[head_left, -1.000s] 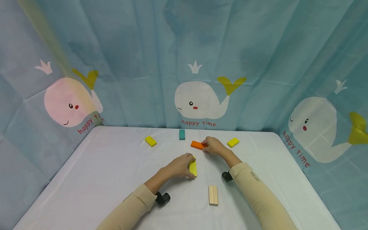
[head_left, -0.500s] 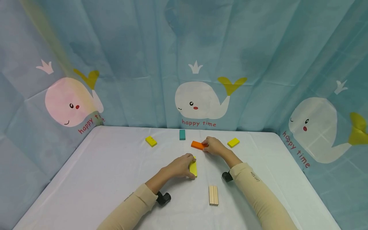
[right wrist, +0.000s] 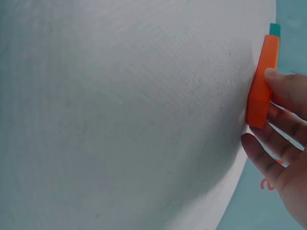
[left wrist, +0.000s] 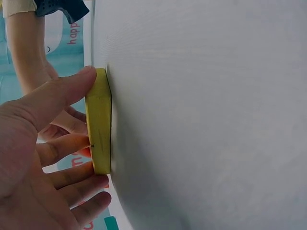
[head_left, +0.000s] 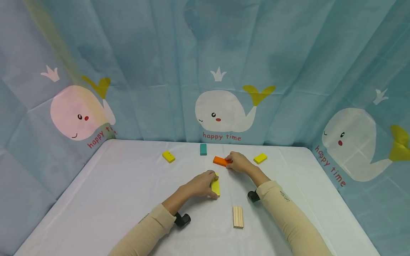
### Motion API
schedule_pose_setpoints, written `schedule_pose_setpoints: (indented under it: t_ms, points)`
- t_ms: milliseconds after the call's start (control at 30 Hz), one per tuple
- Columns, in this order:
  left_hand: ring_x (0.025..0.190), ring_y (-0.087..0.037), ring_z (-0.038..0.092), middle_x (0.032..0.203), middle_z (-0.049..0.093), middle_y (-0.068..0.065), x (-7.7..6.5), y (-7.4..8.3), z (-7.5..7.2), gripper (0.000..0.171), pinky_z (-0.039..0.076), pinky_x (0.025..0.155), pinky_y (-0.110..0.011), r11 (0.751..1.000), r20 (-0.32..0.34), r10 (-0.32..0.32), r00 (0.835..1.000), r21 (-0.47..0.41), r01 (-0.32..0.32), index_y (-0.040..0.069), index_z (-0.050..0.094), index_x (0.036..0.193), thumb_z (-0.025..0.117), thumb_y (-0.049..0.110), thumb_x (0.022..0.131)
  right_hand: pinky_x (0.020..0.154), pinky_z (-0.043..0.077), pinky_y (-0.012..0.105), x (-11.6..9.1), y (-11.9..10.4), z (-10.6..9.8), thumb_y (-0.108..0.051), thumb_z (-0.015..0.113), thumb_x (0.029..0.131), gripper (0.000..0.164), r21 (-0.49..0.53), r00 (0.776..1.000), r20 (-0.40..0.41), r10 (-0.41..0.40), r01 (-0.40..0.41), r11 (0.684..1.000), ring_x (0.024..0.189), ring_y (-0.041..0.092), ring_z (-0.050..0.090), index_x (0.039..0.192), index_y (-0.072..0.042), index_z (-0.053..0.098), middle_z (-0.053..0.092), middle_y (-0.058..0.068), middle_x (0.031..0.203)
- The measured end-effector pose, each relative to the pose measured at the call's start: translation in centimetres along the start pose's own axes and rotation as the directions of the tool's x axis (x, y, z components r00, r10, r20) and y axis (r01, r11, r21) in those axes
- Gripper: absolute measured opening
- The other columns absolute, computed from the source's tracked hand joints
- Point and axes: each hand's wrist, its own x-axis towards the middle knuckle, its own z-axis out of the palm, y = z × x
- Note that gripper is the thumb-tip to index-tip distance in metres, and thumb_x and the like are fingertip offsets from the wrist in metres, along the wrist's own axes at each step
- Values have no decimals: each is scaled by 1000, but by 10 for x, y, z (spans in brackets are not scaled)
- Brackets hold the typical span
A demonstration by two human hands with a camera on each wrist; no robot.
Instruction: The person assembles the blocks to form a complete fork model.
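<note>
My left hand (head_left: pixel 201 184) pinches a long yellow block (head_left: pixel 215 187) near the table's middle. In the left wrist view, the thumb is at one end of this yellow block (left wrist: pixel 100 122) and fingertips are along its side and at the other end. Farther back, my right hand (head_left: pixel 239 163) holds an orange block (head_left: pixel 220 161) by its right end. The right wrist view has the thumb on the face of the orange block (right wrist: pixel 261 86), with fingers behind and below it. Both blocks lie flat on the white tabletop.
A teal block (head_left: pixel 203 149) lies at the back, between a yellow block (head_left: pixel 168 156) on the left and another yellow block (head_left: pixel 260 158) on the right. Nearer is a ridged, pale wooden piece (head_left: pixel 238 217). A blue whale-print curtain (head_left: pixel 153 106) surrounds the white table (head_left: pixel 105 199).
</note>
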Motion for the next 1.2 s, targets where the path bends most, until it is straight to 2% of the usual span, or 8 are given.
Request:
schedule_pose_setpoints:
  t_ms: [233, 367, 633, 900, 1200]
  points:
    - [124, -21, 52, 146, 47, -7, 0, -1, -2, 66, 43, 109, -39, 1000, 20, -14, 1000, -8, 14, 12, 57, 134, 77, 44, 81, 97, 50, 39, 0, 0, -1, -17, 70, 90, 35, -1, 1000, 2, 4, -4, 1000, 93, 19, 55, 122, -5, 68, 62, 7, 108]
    - [122, -20, 52, 146, 48, -7, 1, -1, -3, 60, 43, 109, -39, 1000, 21, -9, 1000, -9, 9, 11, 58, 133, 74, 42, 84, 96, 51, 38, 1, 0, 0, -18, 70, 90, 35, 0, 1000, 1, 6, -6, 1000, 92, 18, 55, 123, -6, 68, 62, 7, 108]
    - [115, -19, 53, 144, 48, -8, 0, -1, -2, 59, 45, 107, -37, 1000, 15, -14, 1000, -23, 14, 10, 58, 132, 76, 39, 84, 98, 50, 39, 1, 0, -2, -17, 70, 90, 35, 27, 1000, 16, 7, -8, 1000, 93, 19, 56, 122, -5, 67, 62, 7, 108]
    - [120, -20, 53, 145, 47, -8, 1, -1, -3, 60, 44, 109, -39, 1000, 17, -20, 1000, -13, 20, 10, 57, 133, 75, 39, 84, 97, 50, 39, 2, 1, -2, -17, 70, 90, 35, 14, 1000, 14, -18, 18, 1000, 93, 20, 54, 123, -4, 67, 61, 8, 107]
    - [124, -20, 51, 148, 45, -7, 2, -2, 0, 61, 42, 110, -38, 1000, 12, -17, 1000, -11, 17, 11, 56, 135, 74, 40, 85, 97, 52, 39, 2, 2, 0, -17, 70, 89, 36, 23, 1000, -3, -2, 2, 1000, 91, 19, 55, 122, -3, 67, 62, 8, 105]
